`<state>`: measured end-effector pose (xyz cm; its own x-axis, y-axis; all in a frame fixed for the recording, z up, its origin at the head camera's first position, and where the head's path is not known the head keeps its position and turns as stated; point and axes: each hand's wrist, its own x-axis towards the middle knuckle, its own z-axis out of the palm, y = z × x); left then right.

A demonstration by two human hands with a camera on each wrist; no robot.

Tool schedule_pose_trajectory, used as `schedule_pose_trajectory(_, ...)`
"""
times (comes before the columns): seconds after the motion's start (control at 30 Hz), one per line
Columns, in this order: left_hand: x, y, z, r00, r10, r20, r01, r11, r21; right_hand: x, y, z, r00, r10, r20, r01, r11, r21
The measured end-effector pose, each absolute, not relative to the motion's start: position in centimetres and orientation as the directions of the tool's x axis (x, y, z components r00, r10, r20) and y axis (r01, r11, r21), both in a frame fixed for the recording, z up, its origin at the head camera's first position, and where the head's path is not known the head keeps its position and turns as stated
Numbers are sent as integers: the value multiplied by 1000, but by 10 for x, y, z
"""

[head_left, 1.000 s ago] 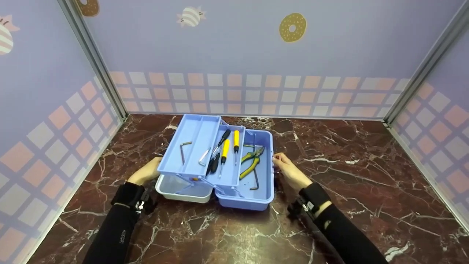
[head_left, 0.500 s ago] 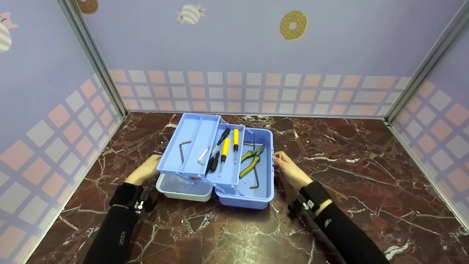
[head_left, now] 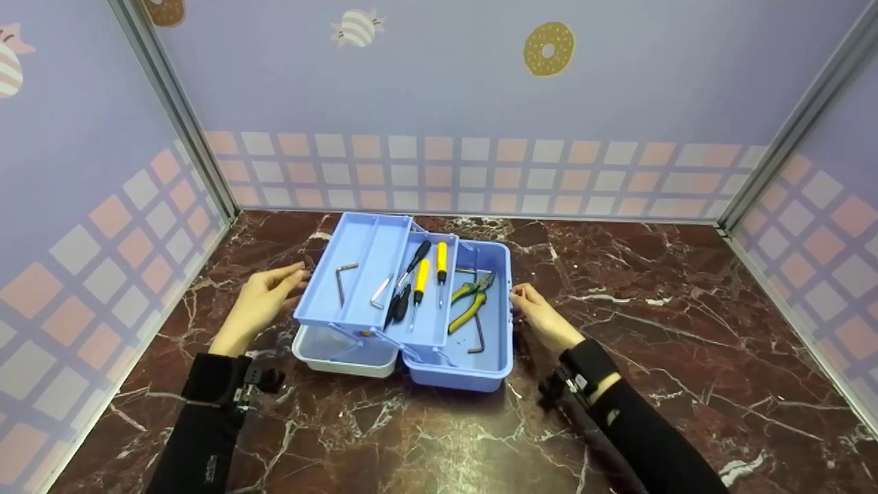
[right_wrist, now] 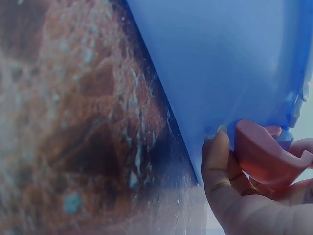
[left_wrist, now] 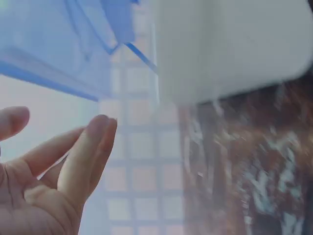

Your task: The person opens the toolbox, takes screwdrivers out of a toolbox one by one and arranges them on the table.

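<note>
A blue cantilever toolbox stands unfolded on the table, its whitish lid lying back on the left under the raised trays. My left hand is beside the upper tray, fingers loosely extended; the left wrist view shows the palm and fingers holding nothing. At the box's right wall my right hand pinches a pinkish-red latch. Hex keys lie in the upper tray. Yellow screwdrivers and black-handled tools fill the lower tray. Yellow-green pliers rest in the base.
Another hex key lies in the box's base near the pliers. The dark red marble-patterned table extends around the box. Patterned panels with grey metal corner posts enclose the back and sides.
My left hand has come away from the upper tray's left edge, shifting left and slightly back, and its fingers have spread. The right hand and toolbox have stayed put.
</note>
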<state>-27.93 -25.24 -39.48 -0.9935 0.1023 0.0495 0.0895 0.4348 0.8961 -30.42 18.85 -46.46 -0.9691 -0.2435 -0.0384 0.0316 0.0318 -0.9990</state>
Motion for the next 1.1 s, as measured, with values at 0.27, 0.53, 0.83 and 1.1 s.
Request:
schedule_pose_trajectory(0.27, -266, -241, -384, -984, 106, 142, 177, 557, 811, -304, 189, -466, -968, -250, -9, -5, 56, -998)
schedule_pose_trajectory(0.53, -259, -237, -386, -982, 68, 177, 183, 590, 786, -304, 186, -464, -975, -218, -35, 20, 74, -997)
schedule_pose_trajectory(0.83, -257, -236, -387, -980, 72, 186, 195, 554, 809, -307, 187, -462, -970, -243, -23, 0, 94, -996)
schedule_pose_trajectory(1.1, -256, -237, -388, -980, 80, 183, 196, 570, 798, -305, 187, -463, -968, -246, -41, 17, 98, -995)
